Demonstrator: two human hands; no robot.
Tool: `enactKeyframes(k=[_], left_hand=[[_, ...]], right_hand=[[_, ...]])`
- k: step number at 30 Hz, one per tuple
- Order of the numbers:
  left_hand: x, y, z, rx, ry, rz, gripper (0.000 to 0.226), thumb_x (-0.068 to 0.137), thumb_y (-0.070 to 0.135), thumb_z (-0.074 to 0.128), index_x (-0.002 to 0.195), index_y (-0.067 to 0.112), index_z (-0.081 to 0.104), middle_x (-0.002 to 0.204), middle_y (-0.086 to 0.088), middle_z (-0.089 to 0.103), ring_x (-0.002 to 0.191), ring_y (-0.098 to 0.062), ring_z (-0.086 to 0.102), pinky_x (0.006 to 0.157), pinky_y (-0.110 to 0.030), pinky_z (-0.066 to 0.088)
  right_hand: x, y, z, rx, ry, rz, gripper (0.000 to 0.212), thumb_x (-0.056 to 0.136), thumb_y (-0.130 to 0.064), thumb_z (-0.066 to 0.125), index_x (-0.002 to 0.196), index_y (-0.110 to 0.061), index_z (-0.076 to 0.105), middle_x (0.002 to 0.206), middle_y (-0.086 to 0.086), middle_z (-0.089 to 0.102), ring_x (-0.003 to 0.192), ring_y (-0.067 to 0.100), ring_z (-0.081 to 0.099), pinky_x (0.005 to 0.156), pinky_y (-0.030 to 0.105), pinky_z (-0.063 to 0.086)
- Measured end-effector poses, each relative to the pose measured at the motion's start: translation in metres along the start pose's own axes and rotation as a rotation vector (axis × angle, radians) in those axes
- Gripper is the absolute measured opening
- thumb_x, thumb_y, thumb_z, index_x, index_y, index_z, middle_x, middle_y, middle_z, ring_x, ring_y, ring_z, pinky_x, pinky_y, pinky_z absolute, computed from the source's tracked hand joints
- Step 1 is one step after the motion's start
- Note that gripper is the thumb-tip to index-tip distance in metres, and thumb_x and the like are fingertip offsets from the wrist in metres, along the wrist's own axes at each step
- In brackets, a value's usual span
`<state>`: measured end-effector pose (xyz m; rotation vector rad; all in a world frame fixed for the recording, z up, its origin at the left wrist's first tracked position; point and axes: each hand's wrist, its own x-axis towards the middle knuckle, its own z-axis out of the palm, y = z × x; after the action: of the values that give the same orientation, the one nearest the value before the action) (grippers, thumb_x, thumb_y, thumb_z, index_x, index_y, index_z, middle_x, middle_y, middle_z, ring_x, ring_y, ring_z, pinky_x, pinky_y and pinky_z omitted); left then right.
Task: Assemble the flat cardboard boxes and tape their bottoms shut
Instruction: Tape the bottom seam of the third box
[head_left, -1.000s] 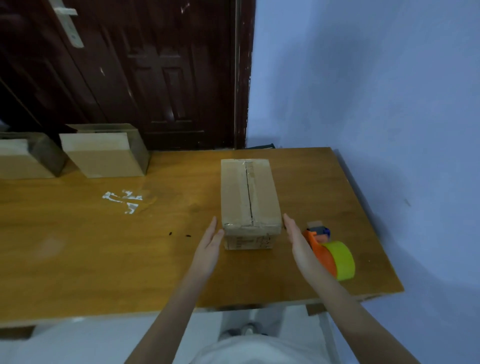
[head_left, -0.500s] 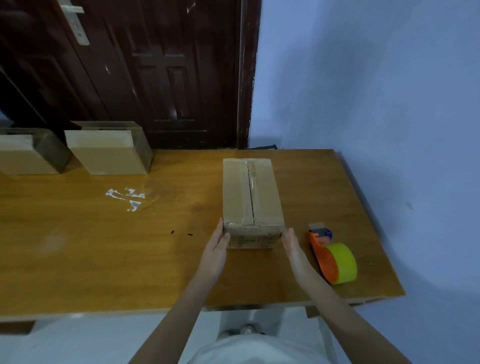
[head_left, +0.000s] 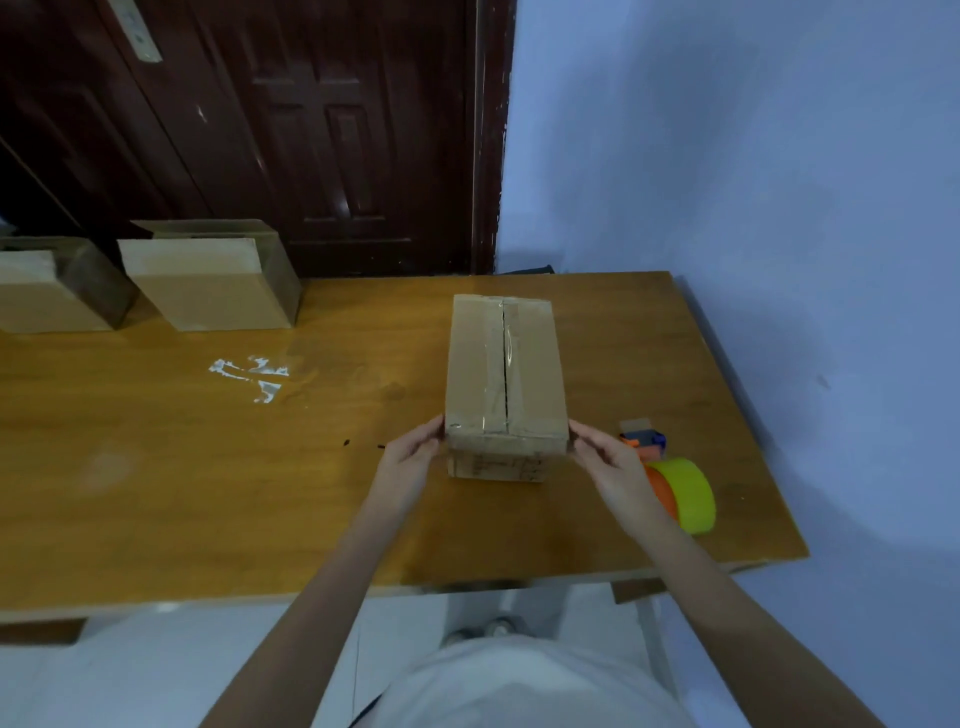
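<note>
Cardboard box (head_left: 505, 374), oblong with glossy taped seam, gripped by left hand (head_left: 410, 462) and right hand (head_left: 610, 467).

the taped box (head_left: 505, 374) stands on the wooden table (head_left: 156, 493) with a hand touching each near corner. left of the box the tabletop lies bare up to a white smear (head_left: 252, 375), and beyond that two more boxes (head_left: 208, 283) block the far-left edge. right of the box the tape dispenser (head_left: 675, 480) sits just beside the right hand (head_left: 615, 467), narrowing that side. behind the box a bare strip runs to the table's far edge.
</note>
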<state>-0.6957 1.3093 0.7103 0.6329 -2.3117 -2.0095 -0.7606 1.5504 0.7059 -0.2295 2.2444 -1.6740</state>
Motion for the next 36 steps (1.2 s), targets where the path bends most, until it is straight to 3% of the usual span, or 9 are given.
enactKeyframes(k=[3,8,12,14,18,23,31,34,36], left_hand=[[0.003,-0.002,-0.013,0.153,-0.031,0.038,0.041,0.09,-0.003,0.056,0.131,0.002,0.052,0.126,-0.008,0.06,0.119,-0.021,0.056,0.102,-0.042,0.046],[0.004,0.0,-0.016,0.265,-0.002,0.078,0.05,0.078,0.004,0.075,0.124,-0.002,0.058,0.115,-0.007,0.065,0.103,-0.013,0.062,0.084,-0.013,0.049],[0.005,0.006,-0.011,0.307,0.074,0.084,0.048,0.074,0.014,0.08,0.118,0.002,0.064,0.108,-0.005,0.069,0.093,-0.008,0.064,0.078,-0.011,0.047],[0.005,0.007,-0.009,0.28,0.09,0.087,0.045,0.074,0.013,0.08,0.116,0.002,0.065,0.104,-0.002,0.068,0.085,-0.002,0.063,0.071,-0.005,0.046],[0.0,0.006,-0.005,0.199,0.149,0.084,0.04,0.075,0.008,0.078,0.112,0.002,0.066,0.094,0.006,0.066,0.083,0.0,0.064,0.076,-0.012,0.053],[-0.001,0.006,-0.007,0.186,0.123,0.051,0.044,0.074,0.01,0.079,0.115,0.004,0.065,0.096,0.007,0.065,0.081,0.008,0.06,0.068,-0.004,0.049],[0.002,0.003,-0.004,0.174,0.151,0.019,0.039,0.072,0.014,0.081,0.107,0.006,0.067,0.09,0.006,0.068,0.086,-0.006,0.066,0.077,-0.019,0.053],[0.002,-0.002,-0.001,0.18,0.175,0.031,0.041,0.071,0.018,0.082,0.107,0.006,0.066,0.091,0.005,0.068,0.085,-0.004,0.065,0.072,-0.012,0.051],[0.002,-0.003,0.0,0.197,0.168,0.031,0.044,0.072,0.018,0.081,0.11,0.006,0.063,0.097,0.003,0.068,0.089,-0.007,0.065,0.076,-0.016,0.053]], right_hand=[[0.001,0.002,-0.007,-0.071,0.016,-0.016,0.035,0.092,-0.009,0.058,0.128,-0.01,0.057,0.126,-0.001,0.061,0.114,0.004,0.056,0.098,0.017,0.044],[0.005,0.003,-0.003,-0.023,-0.015,-0.016,0.039,0.083,-0.003,0.068,0.118,-0.018,0.06,0.116,-0.002,0.066,0.106,0.0,0.061,0.093,0.02,0.048],[0.007,0.006,-0.001,-0.023,0.046,-0.034,0.036,0.078,-0.004,0.074,0.106,-0.024,0.064,0.105,-0.007,0.069,0.102,0.005,0.065,0.092,0.024,0.051],[0.009,0.007,0.004,0.015,0.08,-0.033,0.034,0.077,-0.002,0.074,0.108,-0.015,0.066,0.104,-0.002,0.07,0.099,0.006,0.066,0.088,0.021,0.051],[0.008,0.004,0.015,0.063,0.145,-0.059,0.035,0.076,-0.002,0.075,0.109,-0.001,0.066,0.102,0.004,0.071,0.095,0.007,0.068,0.084,0.018,0.052],[0.01,0.003,0.008,0.045,0.073,-0.044,0.032,0.076,-0.005,0.076,0.106,-0.012,0.067,0.102,-0.001,0.071,0.097,0.007,0.067,0.086,0.022,0.053],[0.011,0.006,0.003,0.026,0.05,-0.062,0.035,0.077,-0.006,0.075,0.112,-0.008,0.067,0.106,0.002,0.071,0.098,0.009,0.067,0.088,0.024,0.053],[0.011,0.004,0.007,0.055,0.078,-0.055,0.032,0.076,-0.006,0.077,0.107,-0.01,0.069,0.101,-0.001,0.072,0.096,0.009,0.068,0.087,0.027,0.054],[0.012,0.0,0.005,0.039,0.05,-0.05,0.031,0.076,-0.006,0.077,0.105,-0.014,0.068,0.102,-0.002,0.072,0.096,0.008,0.068,0.089,0.029,0.054]])
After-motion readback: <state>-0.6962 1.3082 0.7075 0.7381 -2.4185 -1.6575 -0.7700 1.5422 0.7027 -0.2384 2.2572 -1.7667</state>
